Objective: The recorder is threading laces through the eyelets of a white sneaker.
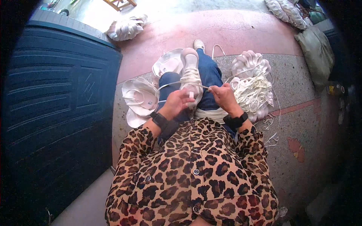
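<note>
A white lace-up shoe (190, 75) rests between my denim-clad legs, its rounded toe pointing away from me. A white shoelace (200, 86) runs across its front, with a length stretched out to the right. My right hand (225, 98) pinches that length between thumb and fingers, just right of the shoe. On the near left side of the shoe, my left hand (179, 102) grips around its opening; part of the fingers' contact is hard to make out. Another stretch of lace passes left over my leg.
Flat white shoe uppers (139, 97) lie at my left, more (167, 62) beyond them. At right sits a heap of white laces (253, 92) beside stacked uppers (250, 63), loose ends trailing on the floor. A blue panelled door (60, 86) stands left; a pale sack (316, 54) stands far right.
</note>
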`<action>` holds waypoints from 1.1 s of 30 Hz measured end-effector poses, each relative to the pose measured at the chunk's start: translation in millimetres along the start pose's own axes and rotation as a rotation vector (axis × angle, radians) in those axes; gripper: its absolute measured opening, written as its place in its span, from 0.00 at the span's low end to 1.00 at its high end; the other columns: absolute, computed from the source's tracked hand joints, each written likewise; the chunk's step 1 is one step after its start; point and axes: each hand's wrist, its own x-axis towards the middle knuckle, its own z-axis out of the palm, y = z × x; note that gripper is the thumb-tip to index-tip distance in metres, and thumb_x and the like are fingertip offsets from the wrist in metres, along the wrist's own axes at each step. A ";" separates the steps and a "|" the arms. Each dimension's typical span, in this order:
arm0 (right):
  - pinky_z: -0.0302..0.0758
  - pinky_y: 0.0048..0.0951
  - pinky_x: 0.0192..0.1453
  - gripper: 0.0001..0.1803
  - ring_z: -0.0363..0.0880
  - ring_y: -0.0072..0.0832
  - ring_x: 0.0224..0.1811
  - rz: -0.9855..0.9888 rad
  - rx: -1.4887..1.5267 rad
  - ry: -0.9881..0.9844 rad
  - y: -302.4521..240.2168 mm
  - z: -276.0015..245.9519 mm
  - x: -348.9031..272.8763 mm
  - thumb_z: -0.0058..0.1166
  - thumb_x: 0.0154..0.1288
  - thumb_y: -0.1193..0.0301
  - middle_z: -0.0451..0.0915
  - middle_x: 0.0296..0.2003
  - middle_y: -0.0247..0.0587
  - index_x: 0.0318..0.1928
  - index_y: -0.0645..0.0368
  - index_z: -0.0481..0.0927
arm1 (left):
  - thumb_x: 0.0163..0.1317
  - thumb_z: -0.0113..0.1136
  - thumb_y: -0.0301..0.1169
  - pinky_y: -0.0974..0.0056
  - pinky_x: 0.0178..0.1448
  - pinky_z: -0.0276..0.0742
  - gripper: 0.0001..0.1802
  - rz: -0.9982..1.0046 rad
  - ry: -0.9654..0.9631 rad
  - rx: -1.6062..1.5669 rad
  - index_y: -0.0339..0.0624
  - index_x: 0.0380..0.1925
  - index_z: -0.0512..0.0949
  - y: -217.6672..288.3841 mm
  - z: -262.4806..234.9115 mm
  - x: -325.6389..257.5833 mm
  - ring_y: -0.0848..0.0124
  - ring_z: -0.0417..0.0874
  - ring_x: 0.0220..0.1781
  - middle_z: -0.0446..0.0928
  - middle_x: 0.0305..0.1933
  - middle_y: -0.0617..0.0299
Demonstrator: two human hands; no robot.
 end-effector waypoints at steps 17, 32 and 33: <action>0.78 0.45 0.40 0.17 0.82 0.51 0.36 0.202 0.188 -0.146 -12.9 -19.9 7.5 0.60 0.63 0.70 0.83 0.34 0.52 0.52 0.59 0.79 | 0.78 0.47 0.42 0.68 0.37 0.77 0.18 -0.071 0.012 -0.050 0.40 0.53 0.75 4.4 8.2 -10.4 0.69 0.83 0.38 0.82 0.46 0.59; 0.77 0.23 0.41 0.14 0.77 0.20 0.31 0.566 1.221 0.249 -40.9 -33.1 40.3 0.48 0.75 0.71 0.79 0.32 0.32 0.55 0.64 0.77 | 0.59 0.57 0.27 0.48 0.48 0.80 0.18 0.977 0.306 1.605 0.42 0.51 0.76 31.8 -32.5 8.4 0.46 0.82 0.48 0.79 0.49 0.44; 0.77 0.23 0.43 0.15 0.77 0.20 0.32 0.597 1.338 0.247 -35.9 -30.0 38.6 0.48 0.75 0.70 0.79 0.32 0.32 0.55 0.65 0.77 | 0.60 0.56 0.28 0.46 0.48 0.80 0.17 0.950 0.268 1.638 0.43 0.50 0.78 35.2 -29.5 12.4 0.46 0.83 0.47 0.80 0.47 0.44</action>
